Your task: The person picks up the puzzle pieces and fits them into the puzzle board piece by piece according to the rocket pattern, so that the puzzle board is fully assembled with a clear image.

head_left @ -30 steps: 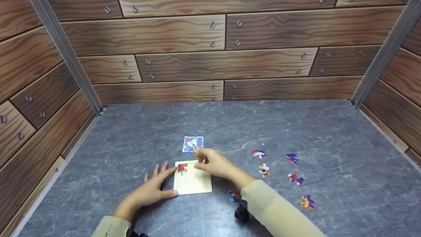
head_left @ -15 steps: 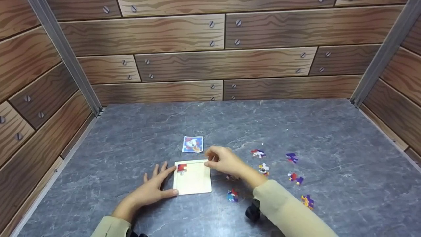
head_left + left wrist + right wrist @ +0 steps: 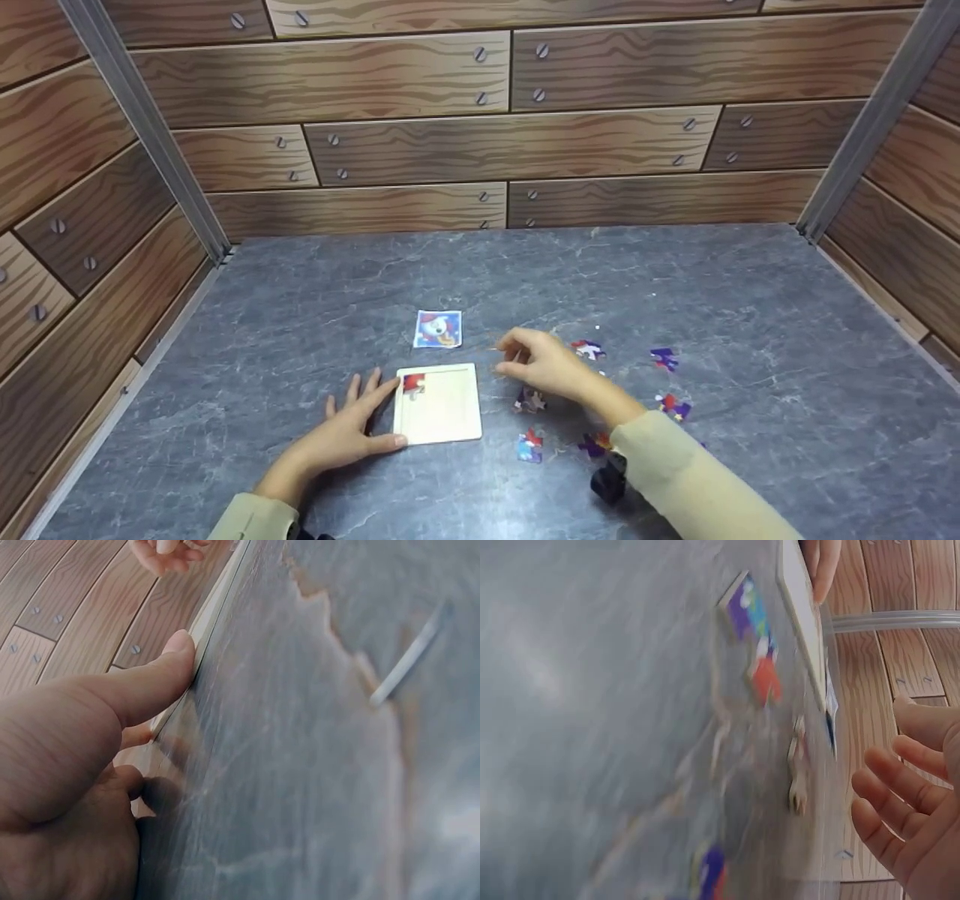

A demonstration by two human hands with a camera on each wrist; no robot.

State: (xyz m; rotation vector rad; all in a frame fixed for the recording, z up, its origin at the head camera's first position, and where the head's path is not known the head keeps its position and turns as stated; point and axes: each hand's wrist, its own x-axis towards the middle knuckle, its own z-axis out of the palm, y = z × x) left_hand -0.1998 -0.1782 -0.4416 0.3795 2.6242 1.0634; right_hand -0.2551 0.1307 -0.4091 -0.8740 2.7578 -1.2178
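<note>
- On the surface (image 3: 337, 292), the near-square tray (image 3: 442, 414) lies flat, sides pointing toward the far wall (image 3: 420, 154).
- Left hand (image 3: 346, 427): fingers spread, thumb and forefinger touching its left edge.
- Right hand (image 3: 546, 364): empty, fingers loosely curled, right of the tray.

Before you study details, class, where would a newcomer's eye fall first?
Probably the pale square puzzle tray, its left edge touched by the left hand, with one red-topped jigsaw piece in its far-left corner. Next, the colourful jigsaw pieces scattered to its right and the blue cartoon card beyond it.
</note>
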